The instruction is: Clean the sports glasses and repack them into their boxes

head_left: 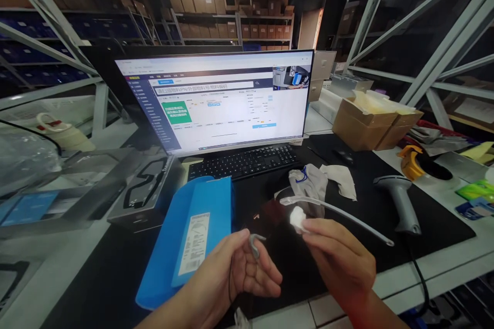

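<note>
My left hand (247, 267) is palm up, its thumb and fingers closed on a small grey curved hook-like piece (254, 245); a thin dark cord runs down beside the palm. Pinched between the fingertips of my right hand (341, 254) is a crumpled white wad (297, 219), tissue or cloth. Just behind it lie a pale, curved, tube-like strip (347, 216) and a grey drawstring pouch (309, 185) with a blue cord. A blue box (204, 226) with a white label rests on a blue curved case (162, 252), left of my left hand.
Behind stand a monitor (224, 108) and black keyboard (247, 162). To the right are a grey barcode scanner (401, 205), grey cloth (341, 179), cardboard boxes (363, 123) and an orange tape dispenser (411, 162). A grey box with a glasses picture (144, 187) sits left.
</note>
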